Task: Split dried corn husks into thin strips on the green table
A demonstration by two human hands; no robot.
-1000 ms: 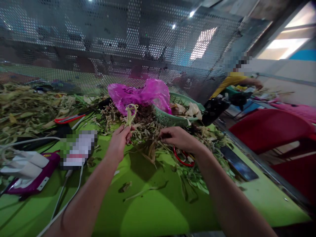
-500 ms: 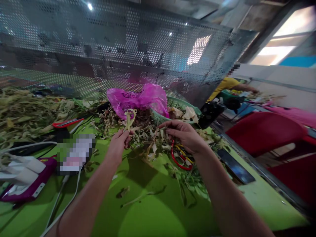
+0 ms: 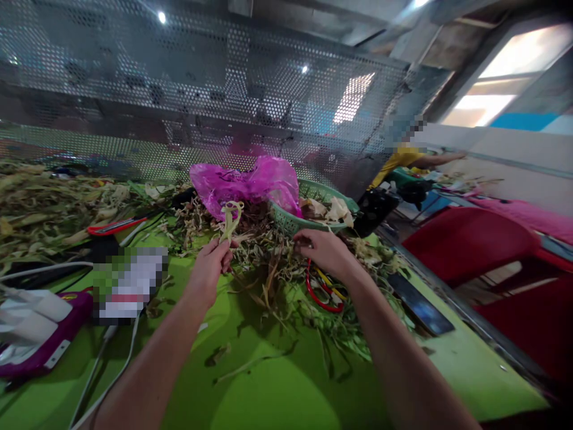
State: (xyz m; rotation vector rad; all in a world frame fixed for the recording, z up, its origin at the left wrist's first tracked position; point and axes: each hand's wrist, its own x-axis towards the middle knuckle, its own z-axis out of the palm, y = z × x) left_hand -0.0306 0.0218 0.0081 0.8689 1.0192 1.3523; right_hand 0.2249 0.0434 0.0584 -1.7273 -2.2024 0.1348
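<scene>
My left hand (image 3: 215, 257) is closed on a pale yellow-green strip of dried leaf (image 3: 231, 220), whose looped end stands up above the fingers. To its right, my right hand (image 3: 326, 251) is over the heap of dried plant scraps (image 3: 268, 263), just in front of the green basket (image 3: 286, 222). Its fingers are curled in toward the thumb, and whatever they pinch is too small to make out. Red-handled scissors (image 3: 322, 301) lie under the right wrist, partly covered, with something yellow beside them.
A pink plastic bag (image 3: 250, 179) leans on the basket. On the left are a red cutter (image 3: 117, 227), a blurred-out phone-like object (image 3: 132, 283), a purple power strip (image 3: 58, 340) and cables. A dark phone (image 3: 421, 304) lies right. Red chairs (image 3: 470, 245) and a person in yellow (image 3: 398, 161) are beyond.
My right hand's outstretched fingers have curled down toward the scraps. My left hand still holds the leaf strip. The whole view has shifted slightly.
</scene>
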